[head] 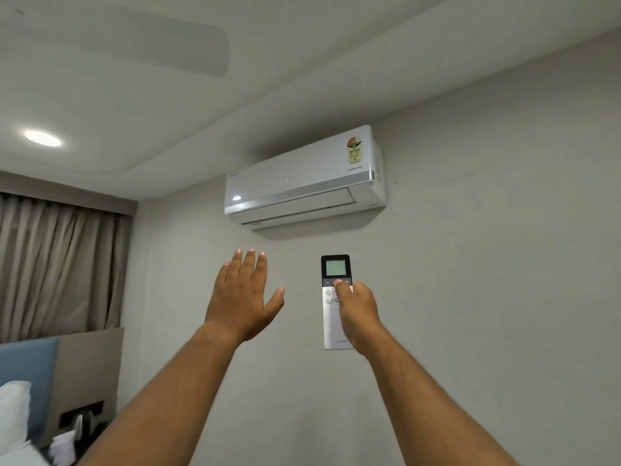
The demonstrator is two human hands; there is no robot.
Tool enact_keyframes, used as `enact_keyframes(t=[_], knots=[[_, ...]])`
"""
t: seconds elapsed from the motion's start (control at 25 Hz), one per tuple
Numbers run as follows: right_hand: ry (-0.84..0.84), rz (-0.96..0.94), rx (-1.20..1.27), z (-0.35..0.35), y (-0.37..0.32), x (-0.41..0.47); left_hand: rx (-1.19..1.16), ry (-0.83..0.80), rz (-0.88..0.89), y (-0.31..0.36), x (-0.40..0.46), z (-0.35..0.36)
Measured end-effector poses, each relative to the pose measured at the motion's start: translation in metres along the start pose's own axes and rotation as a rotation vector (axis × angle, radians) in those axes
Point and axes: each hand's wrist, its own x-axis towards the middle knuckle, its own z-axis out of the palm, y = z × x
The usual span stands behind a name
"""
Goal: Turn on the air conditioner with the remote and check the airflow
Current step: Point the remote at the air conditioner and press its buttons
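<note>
Nearest, at seven o'clock, a white pillow (13,408) lies on the bed against a blue padded headboard (28,361). Both bare forearms rise from the bottom edge. The right hand (356,309) is clamped around the lower body of a slim white plastic remote with a dark top and grey screen (336,297), held upright at about five o'clock of centre, the thumb resting on the button row just under the screen. The remote looks light, stiff and smooth, so a wrap around its narrow waist, as here, leaves the thumb free and guards against slipping. The left hand (243,297) is empty, fingers spread flat, palm raised toward the unit as if to feel for air. Farther off, at twelve o'clock on the grey wall, hangs the white wall-mounted air conditioner with a silver trim strip (304,178); its bottom louvre appears shut, so airflow probably has not begun. No containers are in view.
</note>
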Motion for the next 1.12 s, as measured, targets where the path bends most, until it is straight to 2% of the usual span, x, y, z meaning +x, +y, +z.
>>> enact_keyframes(t=[0.6,1.12], knots=[[-0.045,0.001,0.016,-0.019,-0.027,-0.003,0.008,0.006,0.007,0.014,-0.003,-0.004],[-0.127,-0.019,0.023,-0.008,-0.037,-0.015,0.027,0.066,-0.002,0.009,-0.008,-0.021]])
